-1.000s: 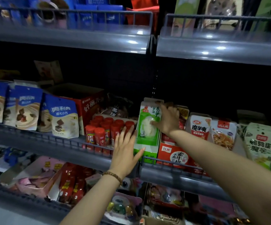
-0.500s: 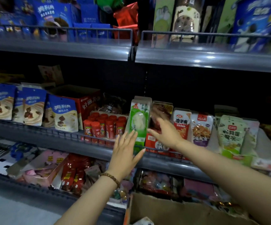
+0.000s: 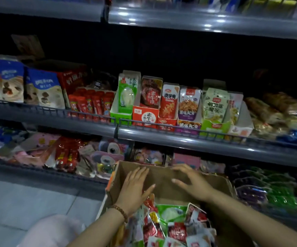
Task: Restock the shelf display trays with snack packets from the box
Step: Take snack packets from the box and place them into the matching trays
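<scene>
Both hands, left hand and right hand, hover released and empty over the box; next, probably picking 1 packet.

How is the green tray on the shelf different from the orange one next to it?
The green tray has a green front; the orange tray has an orange front with a round white label. The green tray holds a pale green-and-white packet; the orange tray holds a dark red packet. Both are card trays standing side by side on the same shelf.
</scene>
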{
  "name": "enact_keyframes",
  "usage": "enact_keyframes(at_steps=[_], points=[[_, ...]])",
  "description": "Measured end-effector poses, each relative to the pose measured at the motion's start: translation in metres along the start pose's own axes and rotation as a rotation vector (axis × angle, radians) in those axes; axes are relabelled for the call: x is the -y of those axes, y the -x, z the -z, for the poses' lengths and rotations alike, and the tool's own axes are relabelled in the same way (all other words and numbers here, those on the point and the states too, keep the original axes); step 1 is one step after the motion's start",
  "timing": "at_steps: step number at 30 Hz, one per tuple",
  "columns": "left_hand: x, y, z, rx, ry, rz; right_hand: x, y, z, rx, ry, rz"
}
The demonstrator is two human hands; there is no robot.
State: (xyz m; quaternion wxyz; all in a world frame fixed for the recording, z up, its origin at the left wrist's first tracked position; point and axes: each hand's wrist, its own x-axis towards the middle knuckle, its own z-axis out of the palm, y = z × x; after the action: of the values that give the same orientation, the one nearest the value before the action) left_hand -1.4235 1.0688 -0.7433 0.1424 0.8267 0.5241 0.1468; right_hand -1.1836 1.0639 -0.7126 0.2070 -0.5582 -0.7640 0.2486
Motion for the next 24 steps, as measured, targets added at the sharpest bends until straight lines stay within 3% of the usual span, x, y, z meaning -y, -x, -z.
enact_keyframes(at_steps=[8,17,22,24], points=[[0.019,0.011,-0.059,0.253,0.007,0.169,-0.071,0.003,-0.077,0.456,-0.107,-0.436],[0.021,0.011,-0.091,0.375,0.015,0.228,-0.106,-0.018,-0.121,0.451,0.153,-0.466],[0.017,0.007,-0.092,0.354,0.112,0.227,-0.099,-0.014,-0.105,0.415,-0.147,-0.387],[0.013,0.001,-0.088,0.267,0.235,0.225,-0.089,-0.013,-0.088,0.347,-0.29,-0.359]])
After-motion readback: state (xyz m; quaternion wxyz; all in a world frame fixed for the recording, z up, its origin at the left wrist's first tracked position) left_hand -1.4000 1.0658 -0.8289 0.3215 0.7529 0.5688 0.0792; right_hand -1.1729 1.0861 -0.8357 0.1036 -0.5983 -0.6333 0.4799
